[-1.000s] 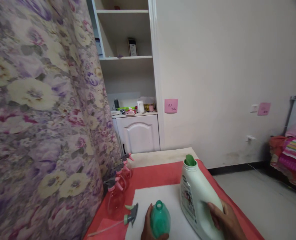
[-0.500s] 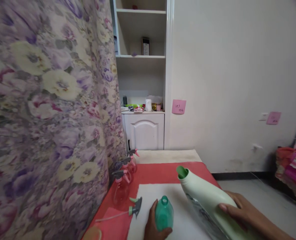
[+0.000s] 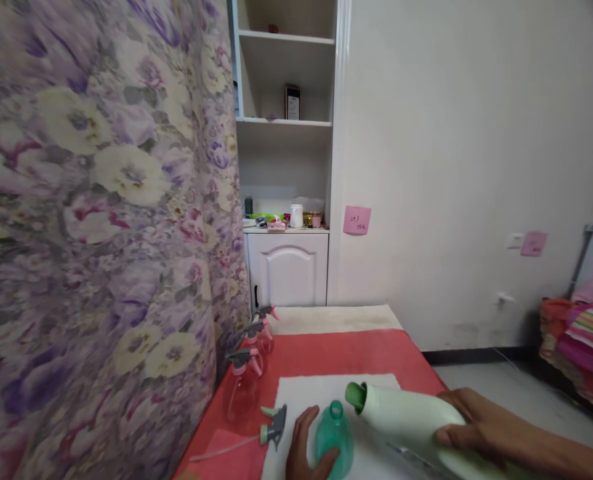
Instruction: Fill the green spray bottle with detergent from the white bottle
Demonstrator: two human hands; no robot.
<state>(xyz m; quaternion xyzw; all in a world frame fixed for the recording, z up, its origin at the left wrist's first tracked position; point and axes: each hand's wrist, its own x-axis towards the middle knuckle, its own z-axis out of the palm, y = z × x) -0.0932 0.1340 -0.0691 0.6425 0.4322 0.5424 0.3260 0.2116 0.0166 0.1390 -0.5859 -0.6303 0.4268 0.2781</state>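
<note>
My left hand is curled around a small translucent green spray bottle body, its thumb across the front and its fingers at the left side. The bottle stands with its mouth uncovered. In my right hand is a large pale green bottle, gripped by its body and tipped nearly level. Its dark green spout points left, just above and right of the small bottle's mouth; I cannot make out any liquid flowing. A grey and green spray head with a long tube lies left of my left hand.
Several clear spray bottles with pink and grey heads stand along the table's left edge. White paper lies on the red tablecloth. A floral curtain hangs at the left; a white cabinet stands behind.
The large bottle has tipped further, its spout coming down and left towards the small bottle's mouth. My left fingers have loosened slightly from the small bottle. The view has shifted a little.
</note>
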